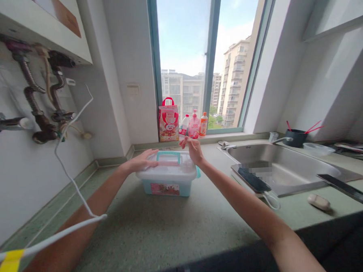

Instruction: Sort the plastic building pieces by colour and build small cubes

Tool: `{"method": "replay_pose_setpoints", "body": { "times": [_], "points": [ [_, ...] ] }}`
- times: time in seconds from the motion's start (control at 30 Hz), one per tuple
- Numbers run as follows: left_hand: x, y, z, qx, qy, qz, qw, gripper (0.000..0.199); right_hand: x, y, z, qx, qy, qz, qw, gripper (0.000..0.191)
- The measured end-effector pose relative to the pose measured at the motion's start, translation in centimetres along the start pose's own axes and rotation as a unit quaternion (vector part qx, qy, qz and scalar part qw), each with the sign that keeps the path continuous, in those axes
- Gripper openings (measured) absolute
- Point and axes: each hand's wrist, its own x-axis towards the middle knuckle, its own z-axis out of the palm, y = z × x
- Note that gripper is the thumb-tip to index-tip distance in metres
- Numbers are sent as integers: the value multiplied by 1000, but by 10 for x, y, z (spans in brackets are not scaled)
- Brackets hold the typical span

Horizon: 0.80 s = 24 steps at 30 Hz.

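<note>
A plastic storage box (168, 189) with a pale blue body, a whitish lid and a turquoise carrying handle (168, 153) stands on the counter in front of me. My left hand (144, 160) lies on the left side of the lid, fingers stretched out towards the handle. Raised over the box's right rear corner is my right hand (192, 146), its fingers curled together. A small dark shape shows at those fingertips, too unclear to name. On the box's right side a turquoise latch (198, 172) juts outward. A picture label (165, 189) covers part of its front.
Behind the box stand a red-handled bag (169, 122), a pink pump bottle (194, 126) and an orange bottle (203, 124). A steel sink (292, 162) is at right, with a phone (253, 179) at its near left edge. A white cable (69, 178) crosses the left foreground.
</note>
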Motion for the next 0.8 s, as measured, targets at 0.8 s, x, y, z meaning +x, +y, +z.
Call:
{"method": "replay_pose_setpoints", "body": {
  "times": [0.8],
  "points": [
    [-9, 5, 13, -54, 35, 48, 997, 78, -8, -27, -3, -241, -407, 23, 881, 88]
  ]
}}
